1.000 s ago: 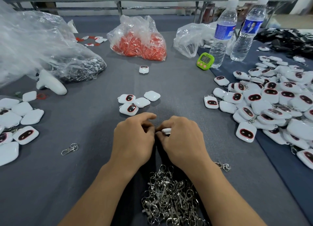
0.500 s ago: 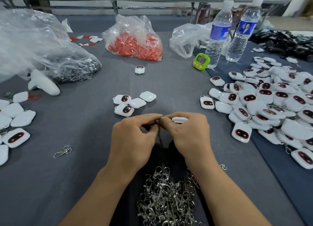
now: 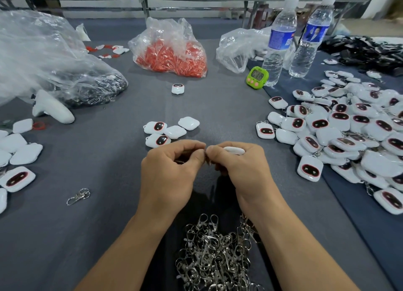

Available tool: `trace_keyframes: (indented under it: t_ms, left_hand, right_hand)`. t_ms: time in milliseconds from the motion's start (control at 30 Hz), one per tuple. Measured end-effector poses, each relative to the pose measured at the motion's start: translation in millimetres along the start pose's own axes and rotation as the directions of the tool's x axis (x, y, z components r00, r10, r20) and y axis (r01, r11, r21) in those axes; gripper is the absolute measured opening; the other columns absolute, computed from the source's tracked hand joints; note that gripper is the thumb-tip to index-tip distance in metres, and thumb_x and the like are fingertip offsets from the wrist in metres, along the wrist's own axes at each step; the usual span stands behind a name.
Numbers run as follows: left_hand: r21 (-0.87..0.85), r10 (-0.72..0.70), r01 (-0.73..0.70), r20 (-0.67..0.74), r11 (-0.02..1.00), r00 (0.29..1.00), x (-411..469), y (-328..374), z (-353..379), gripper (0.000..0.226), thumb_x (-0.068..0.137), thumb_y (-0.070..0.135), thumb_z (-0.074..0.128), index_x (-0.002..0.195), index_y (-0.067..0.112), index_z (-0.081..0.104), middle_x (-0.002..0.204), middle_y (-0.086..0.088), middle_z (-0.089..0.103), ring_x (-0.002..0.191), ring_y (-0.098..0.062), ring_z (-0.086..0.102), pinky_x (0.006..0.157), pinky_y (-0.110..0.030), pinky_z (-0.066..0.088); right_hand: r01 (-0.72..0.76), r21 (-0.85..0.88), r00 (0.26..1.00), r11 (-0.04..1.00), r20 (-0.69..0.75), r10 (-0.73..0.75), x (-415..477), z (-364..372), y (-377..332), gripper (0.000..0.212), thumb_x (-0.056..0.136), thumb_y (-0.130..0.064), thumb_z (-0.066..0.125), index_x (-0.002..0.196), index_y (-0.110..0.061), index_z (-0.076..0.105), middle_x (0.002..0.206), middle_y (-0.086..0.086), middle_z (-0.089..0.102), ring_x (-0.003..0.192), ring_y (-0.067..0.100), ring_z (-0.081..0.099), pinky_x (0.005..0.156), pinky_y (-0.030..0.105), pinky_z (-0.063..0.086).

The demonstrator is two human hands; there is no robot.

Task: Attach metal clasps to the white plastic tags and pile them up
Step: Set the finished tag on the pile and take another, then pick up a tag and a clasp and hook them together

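- My left hand [image 3: 172, 172] pinches a metal clasp [image 3: 206, 158] that is mostly hidden by my fingertips.
- My right hand [image 3: 239, 170] curls round a white tag [image 3: 234, 150], held against that clasp.
- The clasp heap [image 3: 216, 258] lies between my forearms, and the tag pile [image 3: 349, 138] is to the right.

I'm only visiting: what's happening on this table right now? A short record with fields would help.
Left hand: pinches a small clasp, mostly hidden
Right hand: holds a white tag
Clasp heap: between the forearms, nearest the camera
Big tag pile: on the right
Loose tags: four, just beyond the hands
Also there: green timer, two water bottles
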State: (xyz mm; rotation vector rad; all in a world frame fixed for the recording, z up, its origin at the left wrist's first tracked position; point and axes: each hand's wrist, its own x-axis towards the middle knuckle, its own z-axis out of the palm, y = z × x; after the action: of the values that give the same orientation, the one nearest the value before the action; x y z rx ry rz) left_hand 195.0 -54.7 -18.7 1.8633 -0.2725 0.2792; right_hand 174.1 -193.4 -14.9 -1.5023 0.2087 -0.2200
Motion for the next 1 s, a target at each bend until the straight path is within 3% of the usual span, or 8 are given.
trace_keyframes:
  t_ms: [200,333,500,600,733,800,900,1000]
  left_hand:
    - [-0.038,-0.035,0.037,0.052,0.999,0.998,0.6,-0.5,-6.2,0.019,0.079,0.023,0.086,0.085,0.040,0.080,0.076,0.017,0.076,0.072,-0.006,0.074,0.072,-0.030,0.061]
    - [-0.022,-0.039,0.038,-0.015,0.999,0.999,3.0,-2.6,-3.7,0.015,0.079,0.027,0.085,0.081,0.040,0.078,0.072,0.018,0.074,0.068,-0.003,0.071,0.066,-0.016,0.054]
    - [-0.043,-0.066,0.065,-0.006,0.997,0.998,4.8,-5.4,-1.6,0.023,0.084,0.016,0.080,0.076,0.037,0.077,0.074,0.017,0.074,0.071,0.000,0.069,0.069,-0.012,0.050]
    - [0.068,-0.017,0.019,-0.029,0.997,0.999,1.7,-2.9,-3.6,0.027,0.084,0.013,0.079,0.074,0.038,0.075,0.071,0.022,0.071,0.065,0.000,0.065,0.062,-0.008,0.046]
    - [0.370,0.187,-0.155,-0.053,0.916,0.981,-6.9,2.0,-5.2,0.017,0.083,0.016,0.079,0.084,0.033,0.076,0.080,0.020,0.071,0.076,-0.005,0.062,0.072,-0.025,0.050]
    - [0.365,0.193,-0.157,-0.065,0.918,0.979,-8.2,3.2,-4.1,0.016,0.083,0.018,0.079,0.085,0.033,0.076,0.080,0.021,0.071,0.080,-0.003,0.063,0.077,-0.019,0.049]
    - [0.286,0.129,-0.099,-0.085,0.953,0.988,-6.9,2.8,-3.0,0.017,0.082,0.017,0.080,0.090,0.032,0.079,0.076,0.027,0.069,0.082,0.010,0.063,0.074,0.000,0.040]
    - [0.170,-0.001,0.004,-0.017,0.985,1.000,-4.3,1.3,-3.2,0.018,0.081,0.018,0.083,0.088,0.034,0.080,0.075,0.029,0.071,0.074,0.011,0.066,0.068,-0.003,0.046]
  right_hand:
    - [0.032,-0.018,0.999,0.999,-0.007,-0.032,-1.3,2.8,0.1,0.024,0.086,-0.011,0.078,0.064,-0.021,0.079,0.058,-0.003,0.066,0.056,0.006,0.056,0.054,0.018,0.045]
    - [0.035,-0.037,0.999,0.999,-0.005,-0.036,0.9,2.7,0.8,0.024,0.087,-0.018,0.079,0.063,-0.022,0.078,0.058,-0.004,0.066,0.057,0.007,0.056,0.055,0.019,0.045]
    - [0.055,-0.077,0.998,0.995,0.020,-0.054,-1.2,1.3,2.0,0.017,0.081,-0.006,0.079,0.076,-0.021,0.082,0.071,-0.001,0.076,0.066,0.005,0.067,0.062,0.019,0.051]
    - [0.082,-0.242,0.996,0.967,-0.025,-0.090,-3.2,2.1,3.6,0.012,0.079,-0.018,0.082,0.078,-0.030,0.081,0.071,-0.007,0.076,0.071,0.009,0.072,0.067,0.030,0.057]
    - [0.146,-0.488,0.973,0.861,-0.089,-0.215,-4.9,4.5,5.4,0.009,0.076,-0.030,0.085,0.074,-0.035,0.078,0.068,-0.022,0.071,0.069,-0.003,0.067,0.059,0.010,0.047]
    - [0.174,-0.551,0.955,0.816,-0.107,-0.276,-3.6,4.7,7.0,0.013,0.078,-0.026,0.085,0.071,-0.034,0.077,0.072,-0.023,0.071,0.072,-0.005,0.066,0.064,0.007,0.046]
    - [0.147,-0.491,0.954,0.858,-0.160,-0.255,-1.0,4.6,8.6,0.017,0.079,-0.024,0.083,0.068,-0.034,0.075,0.072,-0.023,0.072,0.071,-0.003,0.067,0.064,0.010,0.049]
    - [0.088,-0.331,0.973,0.939,-0.175,-0.153,2.4,4.4,8.7,0.014,0.077,-0.021,0.082,0.070,-0.032,0.079,0.068,-0.013,0.074,0.067,0.006,0.070,0.067,0.026,0.055]
